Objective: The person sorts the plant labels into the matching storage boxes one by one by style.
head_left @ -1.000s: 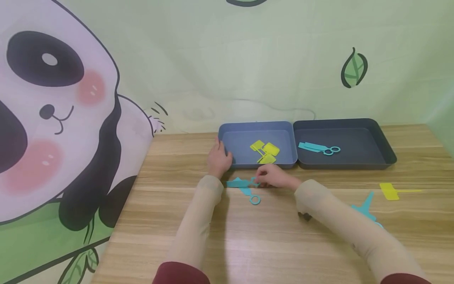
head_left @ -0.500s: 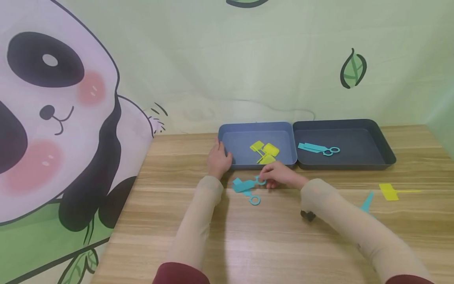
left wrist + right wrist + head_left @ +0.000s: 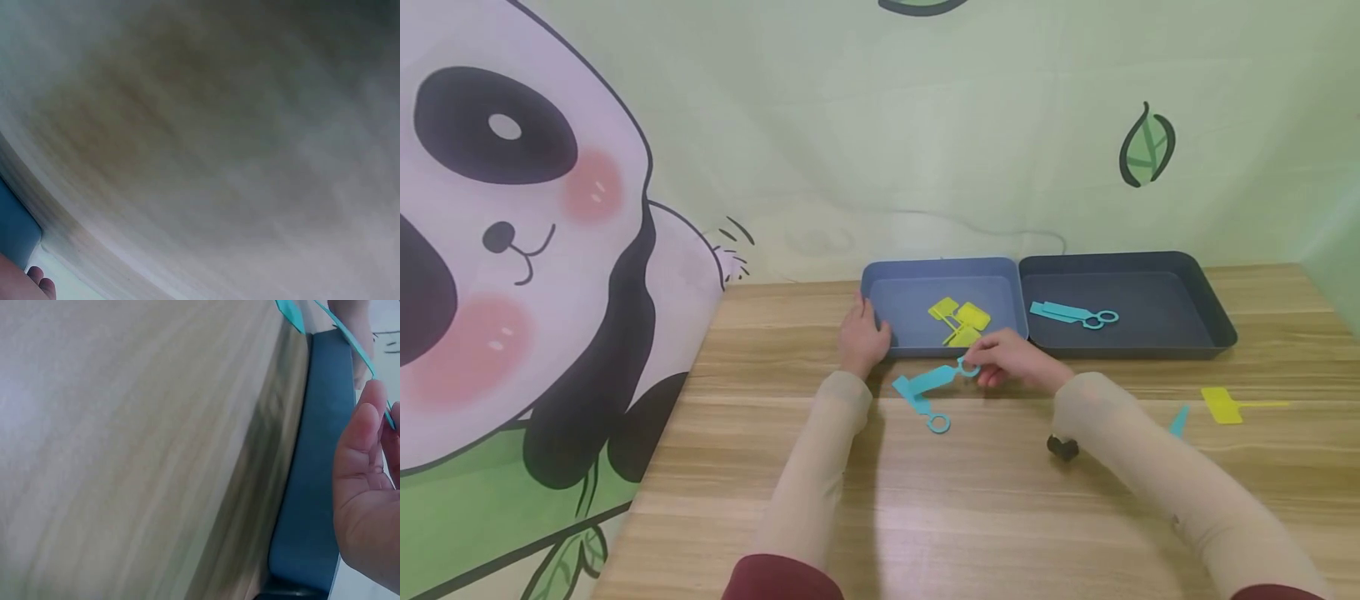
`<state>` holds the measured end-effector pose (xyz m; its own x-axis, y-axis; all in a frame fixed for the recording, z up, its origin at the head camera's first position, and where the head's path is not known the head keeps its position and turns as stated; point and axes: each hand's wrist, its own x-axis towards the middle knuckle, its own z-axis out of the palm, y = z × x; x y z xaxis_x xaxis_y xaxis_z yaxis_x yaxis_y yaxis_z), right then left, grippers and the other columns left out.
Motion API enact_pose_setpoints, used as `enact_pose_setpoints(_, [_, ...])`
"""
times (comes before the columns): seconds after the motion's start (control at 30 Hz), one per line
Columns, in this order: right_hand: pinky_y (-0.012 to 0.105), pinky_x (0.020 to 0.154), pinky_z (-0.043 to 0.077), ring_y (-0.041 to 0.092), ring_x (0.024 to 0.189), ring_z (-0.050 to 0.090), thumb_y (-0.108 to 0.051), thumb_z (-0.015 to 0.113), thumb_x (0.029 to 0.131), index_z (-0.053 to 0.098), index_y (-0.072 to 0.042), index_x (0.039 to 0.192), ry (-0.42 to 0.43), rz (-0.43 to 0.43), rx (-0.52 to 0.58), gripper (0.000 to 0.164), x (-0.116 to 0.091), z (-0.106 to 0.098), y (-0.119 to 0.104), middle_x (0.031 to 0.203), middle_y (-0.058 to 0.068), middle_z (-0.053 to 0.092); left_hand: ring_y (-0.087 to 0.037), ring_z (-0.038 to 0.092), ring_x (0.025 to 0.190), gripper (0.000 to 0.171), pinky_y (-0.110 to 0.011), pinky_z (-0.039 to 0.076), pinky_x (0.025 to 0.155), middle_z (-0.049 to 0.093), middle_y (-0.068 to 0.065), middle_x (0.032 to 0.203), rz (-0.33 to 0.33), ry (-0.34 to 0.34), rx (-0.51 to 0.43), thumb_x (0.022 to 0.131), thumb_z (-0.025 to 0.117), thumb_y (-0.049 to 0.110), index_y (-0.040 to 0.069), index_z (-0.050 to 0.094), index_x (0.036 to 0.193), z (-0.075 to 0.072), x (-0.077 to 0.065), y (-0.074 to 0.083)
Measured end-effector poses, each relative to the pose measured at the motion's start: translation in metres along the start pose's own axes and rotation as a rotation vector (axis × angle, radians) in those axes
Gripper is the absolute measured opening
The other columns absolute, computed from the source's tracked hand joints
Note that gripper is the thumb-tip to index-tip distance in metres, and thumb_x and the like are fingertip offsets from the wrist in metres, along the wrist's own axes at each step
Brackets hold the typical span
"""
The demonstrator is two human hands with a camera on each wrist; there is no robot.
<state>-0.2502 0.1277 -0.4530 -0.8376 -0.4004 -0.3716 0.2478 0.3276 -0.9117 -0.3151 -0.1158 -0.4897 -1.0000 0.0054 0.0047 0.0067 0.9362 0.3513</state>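
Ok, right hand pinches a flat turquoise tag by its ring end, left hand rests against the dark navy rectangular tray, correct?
Not quite: the head view shows the left hand resting against the lighter blue rectangular tray. The right hand does pinch the flat turquoise tag by its ring end.

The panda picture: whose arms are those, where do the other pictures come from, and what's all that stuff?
There's no robot, just a person's bare hands! The big picture comes from a camera on the person's head, looking down. The others come from wrist cameras; the left one is mostly blur.

On the wooden table sit a blue tray with yellow tags inside and a dark tray with turquoise tags. The left hand rests against the blue tray's corner. The right hand pinches a ringed turquoise tag. Another turquoise one lies nearby, and one more yellow tag lies off to the right.
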Motion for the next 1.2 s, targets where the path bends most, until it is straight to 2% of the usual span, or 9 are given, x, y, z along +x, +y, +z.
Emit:
enact_pose_setpoints(0.37, [0.019, 0.052, 0.05, 0.007, 0.054, 0.057, -0.011, 0.05, 0.089, 0.053, 0.011, 0.106, 0.07, -0.01, 0.102, 0.028, -0.003, -0.021, -0.004, 0.069, -0.002, 0.059, -0.025, 0.021, 0.135, 0.06, -0.034, 0.019, 0.111, 0.011, -0.011, 0.149, -0.001, -0.004, -0.005, 0.089, 0.037, 0.031, -0.001, 0.024, 0.138, 0.0, 0.001, 0.0])
enact_pose_setpoints(0.67, [0.017, 0.06, 0.051, 0.006, 0.062, 0.059, -0.012, 0.045, 0.092, 0.043, 0.013, 0.118, 0.116, 0.01, 0.134, 0.036, -0.012, -0.044, -0.007, 0.074, -0.005, 0.058, -0.025, 0.021, 0.135, 0.06, -0.034, 0.018, 0.111, 0.01, -0.011, 0.149, 0.004, -0.006, 0.0, 0.089, 0.037, 0.031, -0.001, 0.024, 0.138, -0.001, 0.001, 0.0])
enact_pose_setpoints(0.83, [0.016, 0.062, 0.051, 0.006, 0.062, 0.061, -0.012, 0.045, 0.091, 0.039, 0.012, 0.121, 0.157, 0.02, 0.23, 0.039, -0.017, -0.059, -0.007, 0.073, -0.006, 0.06, -0.025, 0.021, 0.135, 0.06, -0.035, 0.019, 0.111, 0.01, -0.011, 0.149, 0.004, -0.006, -0.003, 0.089, 0.037, 0.031, -0.001, 0.024, 0.138, -0.002, 0.001, 0.0])
enact_pose_setpoints(1.07, [0.018, 0.059, 0.052, 0.007, 0.057, 0.061, -0.004, 0.042, 0.09, 0.044, 0.008, 0.11, 0.21, 0.014, 0.348, 0.024, -0.023, -0.074, -0.003, 0.067, -0.004, 0.062, -0.025, 0.022, 0.134, 0.06, -0.035, 0.02, 0.11, 0.011, -0.011, 0.149, 0.002, 0.003, 0.006, 0.089, 0.037, 0.032, 0.0, 0.025, 0.138, 0.001, 0.002, -0.001])
enact_pose_setpoints(1.2, [0.017, 0.059, 0.052, 0.006, 0.058, 0.062, -0.002, 0.041, 0.09, 0.037, 0.011, 0.121, 0.243, 0.019, 0.376, 0.034, -0.026, -0.083, 0.0, 0.067, -0.004, 0.061, -0.024, 0.021, 0.134, 0.06, -0.034, 0.019, 0.111, 0.01, -0.011, 0.149, 0.001, -0.002, 0.015, 0.089, 0.036, 0.032, 0.0, 0.024, 0.138, 0.0, 0.001, -0.001])
